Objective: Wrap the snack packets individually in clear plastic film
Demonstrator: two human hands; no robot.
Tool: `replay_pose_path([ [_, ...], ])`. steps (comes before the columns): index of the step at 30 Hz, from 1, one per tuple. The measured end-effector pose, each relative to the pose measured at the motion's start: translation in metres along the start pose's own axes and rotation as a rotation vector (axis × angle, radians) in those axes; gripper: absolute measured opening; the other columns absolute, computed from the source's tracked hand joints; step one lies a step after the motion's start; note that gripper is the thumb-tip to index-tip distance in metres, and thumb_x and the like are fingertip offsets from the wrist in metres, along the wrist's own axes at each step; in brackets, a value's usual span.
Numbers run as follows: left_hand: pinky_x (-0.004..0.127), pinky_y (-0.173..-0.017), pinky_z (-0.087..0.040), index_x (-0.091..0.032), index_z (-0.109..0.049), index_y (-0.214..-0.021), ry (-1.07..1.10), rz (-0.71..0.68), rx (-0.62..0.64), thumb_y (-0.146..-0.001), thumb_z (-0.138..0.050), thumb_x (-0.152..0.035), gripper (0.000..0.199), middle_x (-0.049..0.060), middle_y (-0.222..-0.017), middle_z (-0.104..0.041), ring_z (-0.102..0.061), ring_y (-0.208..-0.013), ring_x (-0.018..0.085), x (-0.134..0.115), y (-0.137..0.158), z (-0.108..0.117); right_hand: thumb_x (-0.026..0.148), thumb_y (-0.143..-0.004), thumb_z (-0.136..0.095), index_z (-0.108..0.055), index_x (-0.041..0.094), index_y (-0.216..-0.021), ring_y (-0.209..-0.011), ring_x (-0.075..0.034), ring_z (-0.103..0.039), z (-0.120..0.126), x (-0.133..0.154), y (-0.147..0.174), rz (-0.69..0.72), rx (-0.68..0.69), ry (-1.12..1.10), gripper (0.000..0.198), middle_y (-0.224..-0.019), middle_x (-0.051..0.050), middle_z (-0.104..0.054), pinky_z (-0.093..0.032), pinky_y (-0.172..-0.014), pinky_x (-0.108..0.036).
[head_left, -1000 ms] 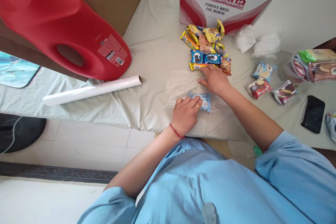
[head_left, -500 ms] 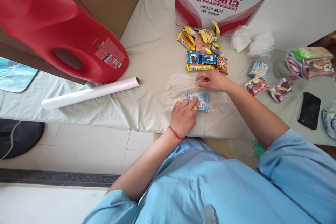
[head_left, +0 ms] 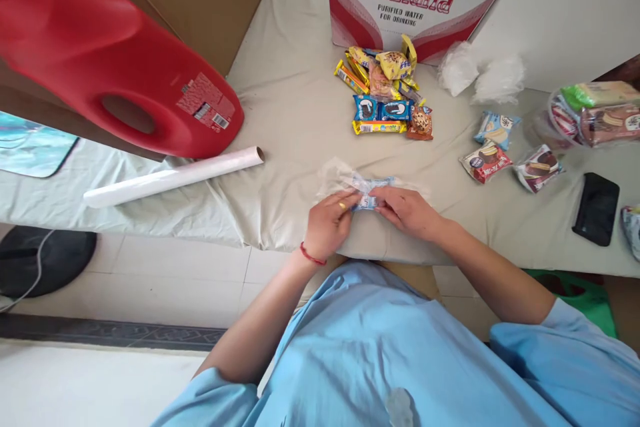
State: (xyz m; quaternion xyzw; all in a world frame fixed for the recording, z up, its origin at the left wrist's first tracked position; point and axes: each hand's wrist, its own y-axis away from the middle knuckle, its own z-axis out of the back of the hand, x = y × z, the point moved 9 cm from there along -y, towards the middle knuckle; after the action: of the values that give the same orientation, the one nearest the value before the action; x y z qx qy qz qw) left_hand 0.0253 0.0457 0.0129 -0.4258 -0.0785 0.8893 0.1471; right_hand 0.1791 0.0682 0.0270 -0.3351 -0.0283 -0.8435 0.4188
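Note:
A light-blue snack packet [head_left: 370,201] lies on the cloth-covered table, close to its front edge. Thin clear plastic film [head_left: 336,173] is gathered over and around it. My left hand [head_left: 329,219], with a ring and a red string bracelet, is closed at the packet's left side, fingers on the film. From the right, my right hand [head_left: 409,212] pinches film over the packet's middle. Both hands' fingertips almost meet there and cover parts of the packet.
Colourful wrapped snacks [head_left: 385,107] lie beyond my hands, before a Wahaha carton [head_left: 400,7]. To the left are a film roll [head_left: 175,177] and a big red jug [head_left: 165,80]. Rightward are crumpled clear plastic [head_left: 499,80], loose snack packets [head_left: 485,161], a filled tub [head_left: 555,113] and a black phone [head_left: 597,209].
My right hand has come down toward me from the film's far side to the packet. My left hand has slid left off the packet's top. The film is now bunched over the packet.

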Motion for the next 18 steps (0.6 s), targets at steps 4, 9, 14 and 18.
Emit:
replay_pose_path([
  [4,0.036,-0.099,-0.059,-0.023,-0.077,-0.091,0.176,0.249,-0.224,-0.091,-0.052,-0.015,0.027,0.003,-0.107,-0.081,-0.075,-0.106,0.019,0.034,0.007,0.036,0.02,-0.102,-0.05,-0.032,0.022,-0.16,-0.082,-0.021,-0.067,-0.012,-0.01,-0.001,-0.137,0.007,-0.053,0.061,-0.098,-0.006,-0.07,-0.056,-0.077,-0.033],
  [9,0.041,-0.1,-0.056,-0.019,-0.066,-0.132,-0.012,0.343,-0.307,-0.083,-0.074,-0.032,0.051,0.012,-0.131,-0.069,-0.067,-0.116,0.026,0.037,-0.009,0.049,0.018,-0.098,-0.051,-0.031,0.02,-0.163,-0.09,-0.023,-0.067,-0.016,-0.011,-0.009,-0.242,0.063,-0.066,0.068,-0.103,-0.008,-0.07,-0.055,-0.083,-0.036],
  [14,0.054,-0.116,-0.042,-0.02,-0.044,-0.158,-0.111,0.389,-0.217,-0.067,-0.084,-0.028,0.1,0.014,-0.14,-0.065,-0.055,-0.134,0.036,0.051,-0.047,0.034,0.016,-0.095,-0.056,-0.023,0.019,-0.169,-0.084,-0.021,-0.064,-0.015,-0.016,-0.013,-0.333,0.121,-0.097,0.081,-0.099,-0.005,-0.069,-0.053,-0.082,-0.033],
  [18,0.045,-0.1,-0.052,-0.017,-0.074,-0.123,0.035,0.452,-0.017,-0.071,-0.071,-0.023,0.052,0.003,-0.083,-0.07,-0.066,-0.098,0.027,0.074,-0.065,0.02,0.012,-0.095,-0.054,-0.052,0.023,-0.157,-0.086,-0.02,-0.06,-0.017,-0.011,-0.018,-0.308,0.188,-0.017,0.062,-0.103,-0.007,-0.065,-0.048,-0.08,-0.029],
])
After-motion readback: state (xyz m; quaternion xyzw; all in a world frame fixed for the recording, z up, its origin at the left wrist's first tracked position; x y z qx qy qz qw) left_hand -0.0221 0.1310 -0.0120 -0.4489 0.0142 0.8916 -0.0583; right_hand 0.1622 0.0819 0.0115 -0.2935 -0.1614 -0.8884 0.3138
